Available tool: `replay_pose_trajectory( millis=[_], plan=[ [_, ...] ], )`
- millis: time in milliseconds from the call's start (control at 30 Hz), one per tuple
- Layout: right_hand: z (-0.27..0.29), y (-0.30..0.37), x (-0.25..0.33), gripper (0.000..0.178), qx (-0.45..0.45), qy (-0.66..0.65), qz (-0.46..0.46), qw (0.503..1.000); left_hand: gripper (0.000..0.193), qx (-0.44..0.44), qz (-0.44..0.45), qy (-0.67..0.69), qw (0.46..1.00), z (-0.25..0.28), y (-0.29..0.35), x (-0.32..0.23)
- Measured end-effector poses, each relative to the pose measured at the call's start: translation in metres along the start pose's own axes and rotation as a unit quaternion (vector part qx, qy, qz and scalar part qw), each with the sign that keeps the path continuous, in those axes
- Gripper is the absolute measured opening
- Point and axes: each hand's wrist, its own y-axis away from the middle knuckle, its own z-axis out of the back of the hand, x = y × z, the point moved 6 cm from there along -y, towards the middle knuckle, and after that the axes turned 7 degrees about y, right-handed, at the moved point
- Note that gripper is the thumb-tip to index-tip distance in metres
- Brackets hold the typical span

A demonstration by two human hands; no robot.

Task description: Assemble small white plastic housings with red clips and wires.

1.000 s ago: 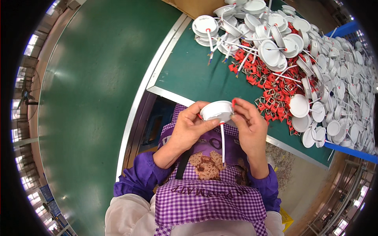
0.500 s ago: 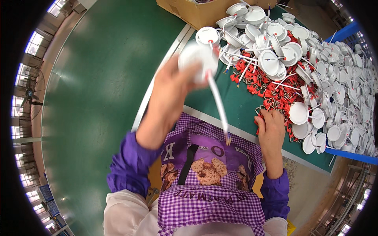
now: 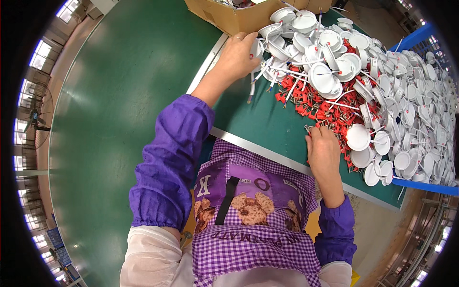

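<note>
purple apron: closest, with little checks.
right hand: at the near edge of the red clips, fingers bent down; i cannot tell if they pinch one.
left hand: farther over the green bench, fingers curled around a white round light; i cannot tell if they pinch it.
white round light: at the left end of the pile of lights.
cardboard box: just past the left hand.

A cardboard box sits just beyond the left hand; a blue crate stands well right of the right hand. Green tabletop stretches beneath both. Far left of the left hand, a fan stands before windows.
</note>
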Motion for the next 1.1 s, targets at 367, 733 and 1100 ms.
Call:
replay_pose_trajectory(
  millis=[367, 733, 1100],
  plan=[
    [0.002, -0.007, 0.01, 0.021, -0.06, -0.018, 0.006, 0.998, 0.057, 0.015, 0.119, 0.059, 0.991, 0.009, 0.03, 0.029],
    [-0.013, -0.025, 0.019, 0.014, 0.004, -0.018, 0.062, 0.998, 0.06, 0.022, 0.23, 0.121, 0.965, 0.038, 0.076, 0.041],
    [-0.028, -0.011, 0.018, 0.021, 0.034, -0.583, -0.181, 0.791, 0.026, 0.099, 0.406, 0.697, 0.583, 0.002, 0.186, -0.064]
  ],
)
